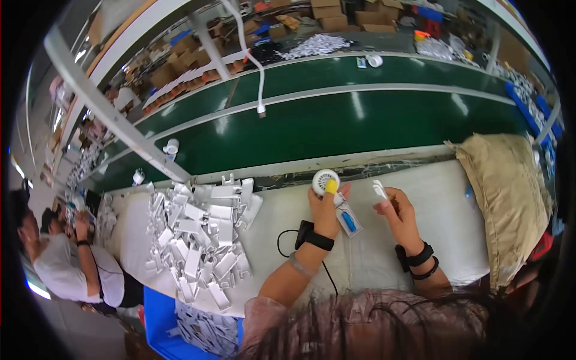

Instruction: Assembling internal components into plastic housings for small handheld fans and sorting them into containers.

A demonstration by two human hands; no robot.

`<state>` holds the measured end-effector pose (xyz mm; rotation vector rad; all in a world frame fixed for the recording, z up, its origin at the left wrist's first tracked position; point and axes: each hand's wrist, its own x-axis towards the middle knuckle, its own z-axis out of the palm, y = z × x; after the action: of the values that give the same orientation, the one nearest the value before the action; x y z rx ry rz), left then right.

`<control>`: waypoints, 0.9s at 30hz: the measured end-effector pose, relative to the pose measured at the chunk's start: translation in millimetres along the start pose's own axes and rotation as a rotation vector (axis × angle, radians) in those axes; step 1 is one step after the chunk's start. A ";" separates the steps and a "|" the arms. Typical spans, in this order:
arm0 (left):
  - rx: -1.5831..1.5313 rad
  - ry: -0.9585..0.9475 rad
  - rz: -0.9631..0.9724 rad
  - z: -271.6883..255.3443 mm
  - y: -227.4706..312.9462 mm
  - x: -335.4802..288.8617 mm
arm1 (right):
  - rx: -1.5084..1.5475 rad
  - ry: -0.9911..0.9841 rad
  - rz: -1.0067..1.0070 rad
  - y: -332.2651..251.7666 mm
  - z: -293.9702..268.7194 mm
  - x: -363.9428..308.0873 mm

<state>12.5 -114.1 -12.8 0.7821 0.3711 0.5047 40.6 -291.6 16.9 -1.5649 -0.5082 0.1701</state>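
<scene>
My left hand point(324, 210), a yellow cover on one fingertip, is closed round a small white handheld fan point(324, 175) with a round slotted head. The fan's handle lies open toward me, and a blue battery cell point(348, 221) shows inside it. To its right, my right hand point(402, 217) pinches a small curved white plastic piece point(379, 190), held upright and apart from the fan. Left of my hands, a heap of white plastic casing parts point(204, 225) covers part of the pale worktop point(288, 207).
A blue bin point(157, 324) of more white parts stands below the worktop's left front. Beyond runs a green conveyor point(300, 129) with a few white fans on it. A white cable point(261, 90) hangs above. Brown cloth point(501, 192) drapes the right end. A person point(72, 264) works at left.
</scene>
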 end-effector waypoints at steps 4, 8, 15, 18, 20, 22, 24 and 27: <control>0.111 0.010 0.069 7.9 -3.6 0.2 | -0.338 -0.026 -0.182 -2.2 -5.8 -7.6; 0.145 -0.024 0.121 11.1 -9.4 -9.8 | -0.376 -0.090 -0.173 -7.8 -1.1 -24.6; 0.171 -0.101 0.139 31.9 -2.8 -30.5 | -0.387 -0.107 -0.220 -4.5 8.3 -33.0; 0.219 -0.144 0.182 32.7 -2.0 -34.8 | -0.372 -0.099 -0.228 -2.8 9.3 -30.2; 0.235 -0.151 0.203 37.9 -0.9 -38.7 | -0.344 -0.095 -0.190 0.9 11.8 -29.7; 0.252 -0.156 0.224 39.2 -1.4 -40.0 | -0.317 -0.094 -0.151 3.5 14.4 -29.9; 0.270 -0.171 0.227 38.8 -2.7 -39.9 | -0.328 -0.100 -0.159 4.0 16.4 -29.6; 0.236 -0.160 0.207 42.2 -2.9 -43.5 | -0.294 -0.077 -0.155 0.5 16.4 -27.0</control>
<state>-1.5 -164.2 18.4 1.0901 0.2037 0.5934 10.0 -287.9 9.8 -1.8009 -0.7381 0.0377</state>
